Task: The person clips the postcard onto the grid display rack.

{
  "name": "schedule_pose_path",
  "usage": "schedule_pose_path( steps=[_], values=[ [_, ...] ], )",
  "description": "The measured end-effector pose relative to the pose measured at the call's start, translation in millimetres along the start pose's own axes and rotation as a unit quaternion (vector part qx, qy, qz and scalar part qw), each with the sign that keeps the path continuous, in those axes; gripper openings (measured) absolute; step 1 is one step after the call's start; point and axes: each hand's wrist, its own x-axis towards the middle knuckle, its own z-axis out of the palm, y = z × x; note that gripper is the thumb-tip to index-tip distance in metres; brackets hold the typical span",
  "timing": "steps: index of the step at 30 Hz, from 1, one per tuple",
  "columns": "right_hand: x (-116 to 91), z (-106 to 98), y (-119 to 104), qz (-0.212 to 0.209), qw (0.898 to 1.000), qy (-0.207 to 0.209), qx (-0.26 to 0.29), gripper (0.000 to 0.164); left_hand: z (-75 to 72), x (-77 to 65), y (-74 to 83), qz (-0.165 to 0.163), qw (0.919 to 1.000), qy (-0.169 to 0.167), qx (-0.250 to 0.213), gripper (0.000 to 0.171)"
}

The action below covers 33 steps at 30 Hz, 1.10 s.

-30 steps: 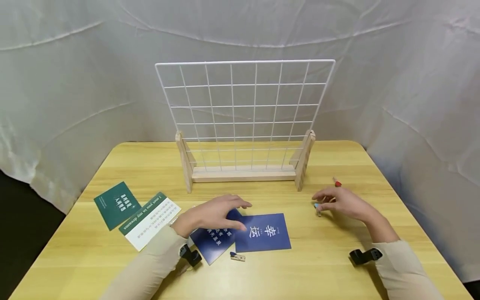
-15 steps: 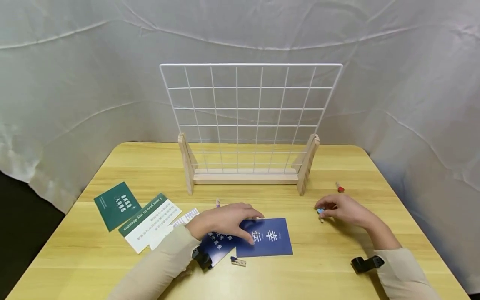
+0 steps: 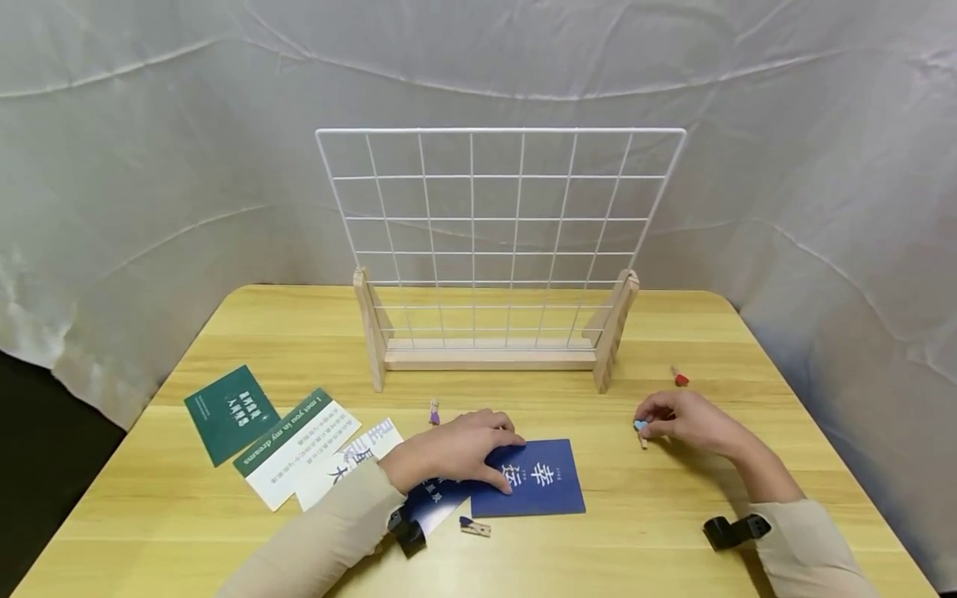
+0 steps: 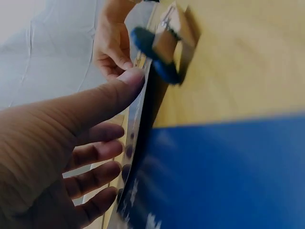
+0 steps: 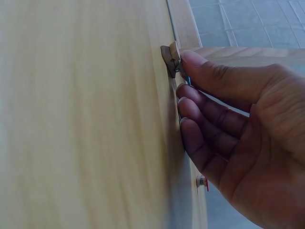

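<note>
Left hand [image 3: 467,448]: palm down over the counter [image 3: 598,556], above the left part of a blue card [image 3: 542,477] printed with large white characters. Fingers apart, loosely bent, thumb well off the others; nothing clamped between them. The thumb tip lay at the card's surface, but contact could not be told. A second blue card [image 3: 429,517] lay partly under the same hand and wrist, its edge against or under the first; which could not be told. A dark-blue-topped clip [image 3: 475,527] lay on its side just beside the two cards' near edges.

Right hand [image 3: 691,423]: thumb and forefinger together, clamped on a wooden clip with a light-blue top [image 3: 640,426], low at the counter, right of the blue cards and well apart from them. The remaining fingers were curled behind. A red-topped clip [image 3: 679,379] lay near, farther back.

Elsewhere: a purple-topped clip [image 3: 434,412] lay behind the left hand. To the left, a white card [image 3: 357,455], a green-and-white card [image 3: 295,448] and a green card [image 3: 232,414] lay in a slanting row. At the back, a white wire grid [image 3: 501,130] stood upright in a wooden stand [image 3: 489,359].
</note>
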Motion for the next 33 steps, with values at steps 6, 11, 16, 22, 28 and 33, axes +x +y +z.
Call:
schedule_pose_path(
  steps=[6, 11, 16, 22, 28, 33],
  values=[
    [-0.1, -1.2, -0.6, 0.000, 1.000, 0.007, -0.006, 0.011, 2.0, 1.8, 2.1, 0.007, 0.9998, 0.018, 0.010, 0.069],
    [-0.4, -2.1, -0.8, -0.001, 1.000, 0.001, 0.000, 0.011, 1.0, 2.6, 5.5, 0.005, 0.9999, 0.016, 0.001, 0.067],
    [-1.6, -0.8, -3.2, -0.003, 1.000, -0.005, 0.010, 0.010, 2.5, 0.5, 9.5, -0.017, 0.9997, 0.017, -0.001, 0.068],
    [-1.6, 1.2, -1.1, -0.001, 1.000, -0.007, 0.014, 0.010, 4.9, -1.1, 10.3, -0.041, 0.9983, 0.037, 0.018, 0.074],
    [-1.9, 1.6, -1.0, 0.003, 1.000, -0.004, 0.016, 0.010, 5.5, -0.5, 9.0, -0.056, 0.9972, 0.049, -0.007, 0.074],
    [-2.4, 0.9, -1.9, 0.008, 0.999, -0.005, 0.032, 0.010, 5.7, 0.1, 7.4, -0.049, 0.9970, 0.052, -0.028, 0.072]
  ],
)
